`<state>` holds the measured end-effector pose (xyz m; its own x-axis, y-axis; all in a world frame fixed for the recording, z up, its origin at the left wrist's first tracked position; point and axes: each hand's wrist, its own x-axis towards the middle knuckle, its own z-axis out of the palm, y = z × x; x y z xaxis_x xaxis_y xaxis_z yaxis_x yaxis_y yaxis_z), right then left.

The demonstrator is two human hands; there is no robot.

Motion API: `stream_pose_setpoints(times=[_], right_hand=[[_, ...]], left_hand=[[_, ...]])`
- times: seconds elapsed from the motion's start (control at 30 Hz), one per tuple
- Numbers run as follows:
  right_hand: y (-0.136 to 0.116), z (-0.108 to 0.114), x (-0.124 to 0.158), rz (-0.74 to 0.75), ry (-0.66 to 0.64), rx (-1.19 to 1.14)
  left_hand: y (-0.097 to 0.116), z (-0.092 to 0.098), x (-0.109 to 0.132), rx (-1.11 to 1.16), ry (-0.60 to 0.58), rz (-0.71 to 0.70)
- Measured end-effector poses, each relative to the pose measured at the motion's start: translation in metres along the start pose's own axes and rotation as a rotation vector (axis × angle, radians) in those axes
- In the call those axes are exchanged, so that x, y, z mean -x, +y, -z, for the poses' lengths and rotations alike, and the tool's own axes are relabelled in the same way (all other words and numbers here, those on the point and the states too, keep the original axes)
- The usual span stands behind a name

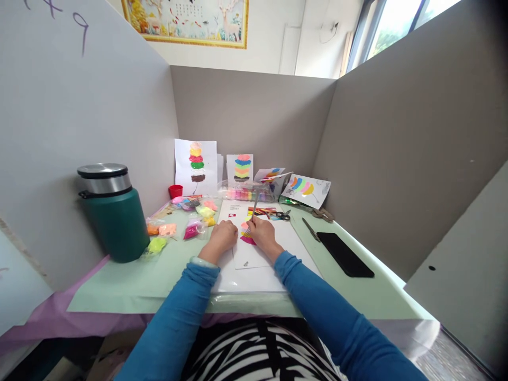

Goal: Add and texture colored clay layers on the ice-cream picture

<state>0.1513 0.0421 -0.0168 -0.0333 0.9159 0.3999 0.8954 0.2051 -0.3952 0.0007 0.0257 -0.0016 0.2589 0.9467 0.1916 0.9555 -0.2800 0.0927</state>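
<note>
My right hand is closed round a metal fork. The fork's handle points up and its tines meet a magenta patch of clay on a white paper sheet. Pink and yellow patches sit above the magenta one, partly behind my fingers. My left hand lies at the sheet's left edge with its fingers curled; anything inside them is hidden. Under the sheet is a larger white board or pad. Scissors lie just beyond my right hand.
A green bottle stands at left, near bagged clay and a red cup. Behind are a picture card and a clear case. On the right lie a black phone and a knife-like tool. Grey partitions enclose the table.
</note>
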Motion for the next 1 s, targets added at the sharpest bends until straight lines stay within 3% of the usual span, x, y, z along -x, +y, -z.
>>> stream_pose_setpoints(times=[0.13,0.37,0.53,0.73,1.0], right_hand=[[0.000,-0.002,0.000,0.047,-0.025,-0.029],[0.017,0.014,-0.004,-0.095,0.067,-0.090],[0.040,0.024,0.001,-0.123,0.010,-0.256],[0.054,0.032,0.005,-0.192,0.078,-0.251],[0.039,0.019,0.012,-0.006,-0.038,-0.333]], left_hand=[[0.000,0.000,0.000,-0.008,0.017,-0.004],[0.000,-0.001,0.001,-0.022,0.018,-0.020],[0.000,0.000,0.002,-0.001,0.003,-0.005],[0.000,0.002,0.003,0.002,-0.006,-0.007],[-0.002,-0.007,-0.001,-0.076,-0.008,0.037]])
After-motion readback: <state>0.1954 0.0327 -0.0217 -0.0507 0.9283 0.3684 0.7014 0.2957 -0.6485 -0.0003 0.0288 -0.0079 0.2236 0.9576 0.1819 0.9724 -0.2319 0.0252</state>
